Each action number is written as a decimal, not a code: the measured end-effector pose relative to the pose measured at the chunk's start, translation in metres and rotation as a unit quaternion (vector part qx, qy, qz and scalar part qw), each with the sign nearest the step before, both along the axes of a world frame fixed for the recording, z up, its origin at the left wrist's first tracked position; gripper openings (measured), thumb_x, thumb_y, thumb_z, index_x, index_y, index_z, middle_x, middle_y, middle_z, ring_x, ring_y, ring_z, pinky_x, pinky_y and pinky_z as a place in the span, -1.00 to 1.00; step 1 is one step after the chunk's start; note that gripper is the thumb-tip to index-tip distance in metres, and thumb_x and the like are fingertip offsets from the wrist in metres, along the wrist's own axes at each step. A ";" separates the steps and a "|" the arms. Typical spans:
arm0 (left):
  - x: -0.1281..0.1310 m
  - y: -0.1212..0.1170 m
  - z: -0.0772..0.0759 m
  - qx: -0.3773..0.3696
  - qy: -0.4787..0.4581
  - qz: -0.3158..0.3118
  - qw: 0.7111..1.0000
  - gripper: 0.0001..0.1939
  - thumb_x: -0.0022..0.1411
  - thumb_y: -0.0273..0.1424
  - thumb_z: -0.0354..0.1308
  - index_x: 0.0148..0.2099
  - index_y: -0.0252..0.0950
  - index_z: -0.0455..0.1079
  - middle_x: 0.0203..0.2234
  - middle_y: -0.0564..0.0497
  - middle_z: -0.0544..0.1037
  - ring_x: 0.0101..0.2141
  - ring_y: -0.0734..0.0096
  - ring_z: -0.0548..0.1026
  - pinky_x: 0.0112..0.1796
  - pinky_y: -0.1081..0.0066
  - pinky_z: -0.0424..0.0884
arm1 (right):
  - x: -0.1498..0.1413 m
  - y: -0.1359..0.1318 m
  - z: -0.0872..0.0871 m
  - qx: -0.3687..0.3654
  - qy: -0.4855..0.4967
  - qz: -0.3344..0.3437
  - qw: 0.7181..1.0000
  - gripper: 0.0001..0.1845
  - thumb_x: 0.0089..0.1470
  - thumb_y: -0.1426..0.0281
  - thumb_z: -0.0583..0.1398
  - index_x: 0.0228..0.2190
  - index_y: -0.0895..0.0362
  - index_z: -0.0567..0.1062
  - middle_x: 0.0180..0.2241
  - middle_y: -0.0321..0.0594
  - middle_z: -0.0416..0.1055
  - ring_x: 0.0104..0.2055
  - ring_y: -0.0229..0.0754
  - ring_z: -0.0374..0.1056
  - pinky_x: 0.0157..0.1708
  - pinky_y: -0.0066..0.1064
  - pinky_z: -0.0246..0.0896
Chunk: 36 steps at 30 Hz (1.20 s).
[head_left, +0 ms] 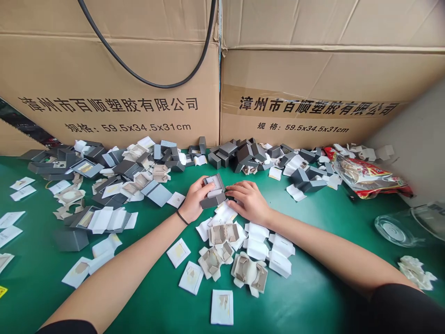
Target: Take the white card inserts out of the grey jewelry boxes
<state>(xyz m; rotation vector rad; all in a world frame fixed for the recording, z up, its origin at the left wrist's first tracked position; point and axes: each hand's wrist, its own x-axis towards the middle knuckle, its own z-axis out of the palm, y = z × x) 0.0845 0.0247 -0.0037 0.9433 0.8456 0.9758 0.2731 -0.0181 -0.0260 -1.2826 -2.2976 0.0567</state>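
Note:
My left hand (193, 199) is closed round the left side of a small grey hinged box (214, 190) that stands open on the green table (313, 297). My right hand (247, 200) lies curled beside the box's right edge, fingertips touching its base. The lid is tipped back and shows a pale lining. Just in front of my hands lie white cards and beige cardboard inserts (222, 234).
Piles of grey boxes (239, 153) and white inserts (107, 218) line the back and left of the table. Two large cardboard cartons (313, 69) form a wall behind. A red printed bag (368, 178) and a glass dish (394, 229) lie at the right.

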 end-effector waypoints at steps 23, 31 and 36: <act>-0.006 0.000 0.003 0.139 0.158 -0.264 0.941 -0.72 0.14 -0.25 0.11 -0.14 -0.31 0.36 -0.15 -0.12 0.48 -0.20 0.30 0.46 -0.21 0.37 0.36 | 0.008 0.016 -0.008 -0.129 0.464 -0.056 0.875 -0.73 -0.02 0.25 0.24 -0.24 0.08 0.45 -0.21 -0.21 0.37 -0.25 -0.24 0.30 -0.22 -0.34 0.29; -0.006 0.003 0.002 0.184 0.166 -0.313 0.917 -0.76 0.11 -0.28 0.13 -0.20 -0.31 0.41 -0.18 -0.08 0.47 -0.19 0.31 0.43 -0.17 0.40 0.33 | -0.001 0.012 -0.008 -0.124 0.489 -0.069 0.861 -0.74 0.03 0.26 0.17 -0.21 0.07 0.44 -0.15 -0.17 0.34 -0.11 -0.19 0.27 -0.07 -0.28 0.23; -0.005 0.001 0.003 0.157 0.170 -0.298 0.926 -0.77 0.08 -0.25 0.17 -0.30 -0.33 0.41 -0.41 -0.01 0.48 -0.37 0.41 0.41 -0.31 0.45 0.33 | -0.002 0.007 -0.008 -0.123 0.470 -0.025 0.874 -0.72 0.03 0.29 0.17 -0.16 0.05 0.40 -0.11 -0.17 0.33 -0.07 -0.18 0.28 -0.04 -0.27 0.25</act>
